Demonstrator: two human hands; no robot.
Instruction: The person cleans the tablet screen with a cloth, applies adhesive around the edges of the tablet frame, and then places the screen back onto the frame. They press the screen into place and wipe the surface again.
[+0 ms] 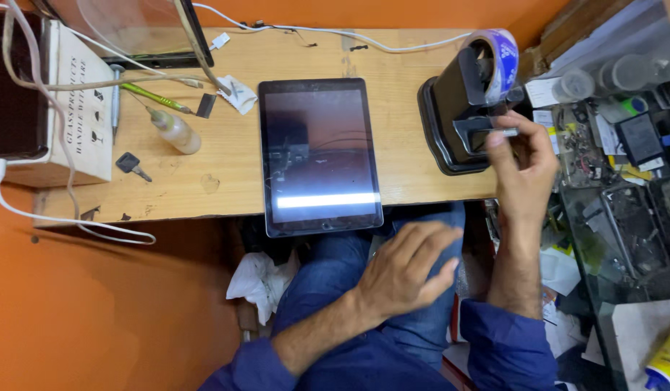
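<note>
A dark tablet (320, 156) lies face up on the wooden shelf (226, 166), its near end hanging over the front edge. To its right stands a black tape dispenser (458, 108) holding a blue and white tape roll (498, 61). My right hand (523, 170) is raised at the dispenser's front, fingertips pinching the free end of the tape by the cutter. My left hand (407, 268) rests flat on my blue-jeaned knee below the tablet, fingers spread, holding nothing.
On the shelf's left are a cardboard box (78, 101), a small squeeze bottle (174, 130), a green tool (154, 96), a key (132, 165) and white cables (67, 221). A cluttered glass counter (624, 210) stands at the right. A white cloth (259, 279) lies under the shelf.
</note>
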